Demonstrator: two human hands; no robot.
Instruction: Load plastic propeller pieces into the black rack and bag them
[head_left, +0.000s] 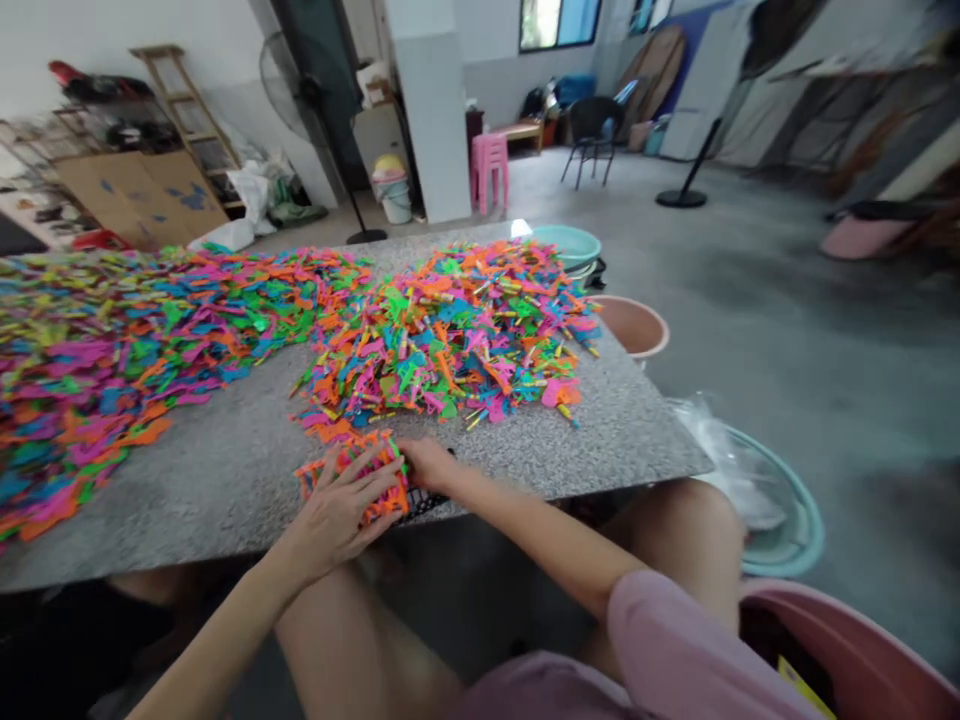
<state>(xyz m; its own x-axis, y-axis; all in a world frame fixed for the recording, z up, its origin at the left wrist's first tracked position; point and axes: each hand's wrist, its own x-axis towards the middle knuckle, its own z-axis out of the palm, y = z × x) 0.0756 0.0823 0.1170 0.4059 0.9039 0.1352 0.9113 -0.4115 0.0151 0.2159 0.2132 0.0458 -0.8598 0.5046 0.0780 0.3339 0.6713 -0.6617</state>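
At the table's front edge my left hand (346, 502) is wrapped over the top and near side of a stack of small plastic pieces (385, 483), mostly orange and pink with some green. My right hand (426, 464) is at the right end of this stack, its fingers curled and partly hidden, so what they pinch cannot be made out. Below the right wrist a black object with a grid pattern (422, 500) partly shows on the table. Just beyond both hands lies a heap of bright plastic pieces (457, 340), mixed with thin yellow-tipped sticks.
A larger heap of coloured pieces (150, 340) covers the left of the speckled stone table (225, 455). Basins stand along its right side: a brown one (651, 330), a light-green one (810, 520) with clear plastic bags (731, 460), and a pink tub (862, 630) near my leg.
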